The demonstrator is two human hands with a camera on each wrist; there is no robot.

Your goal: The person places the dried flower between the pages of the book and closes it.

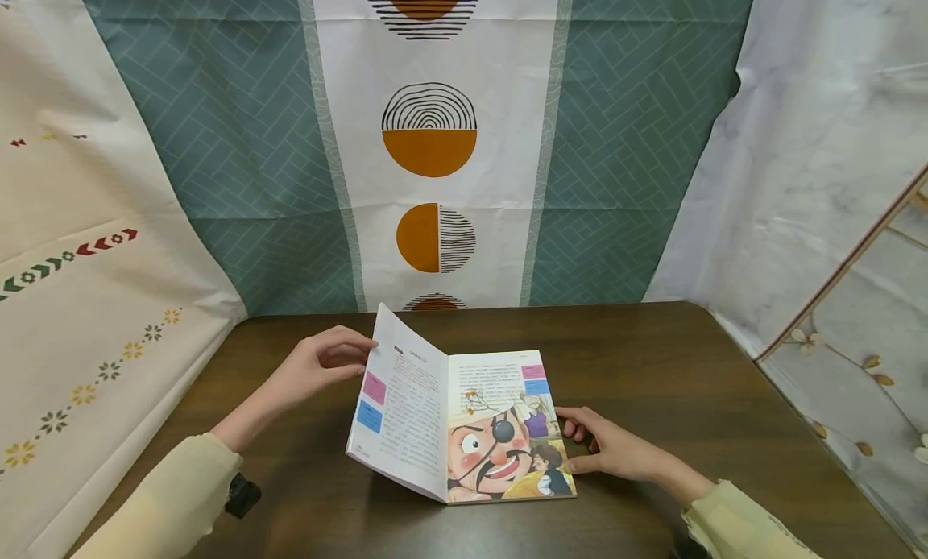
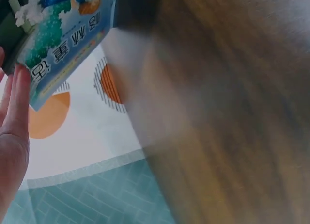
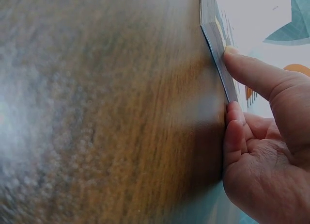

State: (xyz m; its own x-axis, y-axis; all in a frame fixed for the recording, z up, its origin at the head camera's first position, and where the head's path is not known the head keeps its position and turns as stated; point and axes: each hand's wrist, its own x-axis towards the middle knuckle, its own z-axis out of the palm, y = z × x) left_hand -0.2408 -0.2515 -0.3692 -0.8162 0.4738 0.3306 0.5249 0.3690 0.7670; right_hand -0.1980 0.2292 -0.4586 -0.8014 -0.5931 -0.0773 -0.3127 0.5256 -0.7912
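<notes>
The left hand (image 1: 326,356) pinches the raised left side of an open book (image 1: 464,382); the right hand (image 1: 607,448) holds its right edge (lightly, it seems), that half on the table (image 1: 304,486). Probably leafing; next calls for steadying the right half while lowering the left.

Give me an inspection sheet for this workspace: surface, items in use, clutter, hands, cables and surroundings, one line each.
Surface: table, dark brown, wood-grained.
Items in use: book, open, right side lying on the table, left side raised at a slant.
Clutter: nothing seen.
Hands: left hand touches the book's raised side; right hand is at its right edge.
Cables: nothing seen.
Surroundings: teal-and-white cloth behind, cream cloth left, marbled cloth right.
</notes>
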